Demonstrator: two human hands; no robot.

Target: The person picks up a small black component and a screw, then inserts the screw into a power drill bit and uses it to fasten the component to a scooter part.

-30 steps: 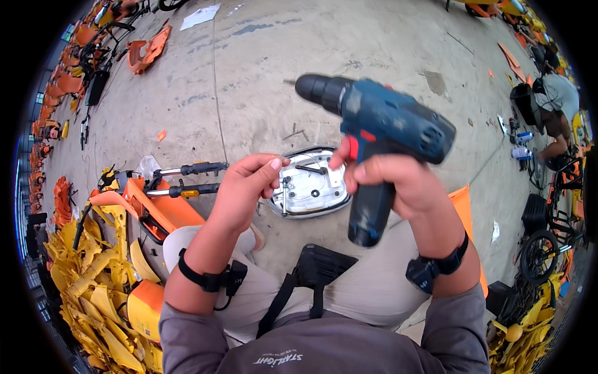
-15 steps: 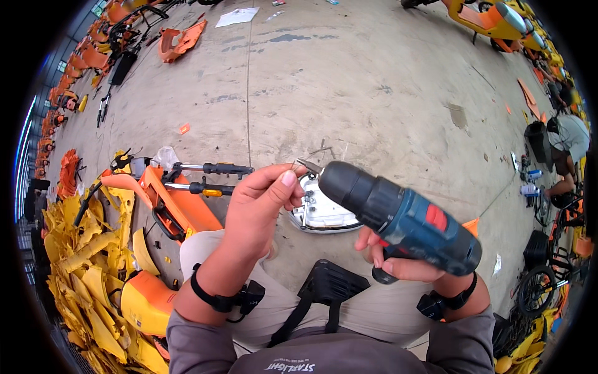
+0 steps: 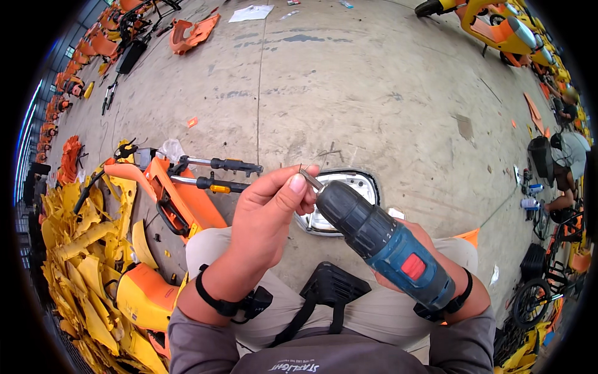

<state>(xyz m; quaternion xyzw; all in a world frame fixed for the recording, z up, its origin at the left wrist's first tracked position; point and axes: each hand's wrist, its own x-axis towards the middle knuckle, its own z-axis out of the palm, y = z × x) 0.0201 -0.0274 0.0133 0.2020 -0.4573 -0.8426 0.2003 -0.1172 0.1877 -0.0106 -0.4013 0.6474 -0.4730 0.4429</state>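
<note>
My left hand is closed, thumb and forefinger pinched at the small metal bit in the drill's chuck; a thin piece shows at the fingertips, too small to name. A blue and black cordless drill lies across my view, its nose pointing up-left toward those fingers. My right hand grips it from beneath, mostly hidden by the drill's body. Behind both, on the concrete floor, is an oval silver housing with a dark rim, partly covered.
An orange scooter body and fork tubes lie left, beside heaped yellow panels. A black strapped pad is between my legs. Parked yellow scooters stand upper right; co-workers crouch at right among parts and a wheel.
The drill has swung from level to pointing diagonally up-left, its body now lower over my right wrist. My left hand has moved right to meet the bit.
</note>
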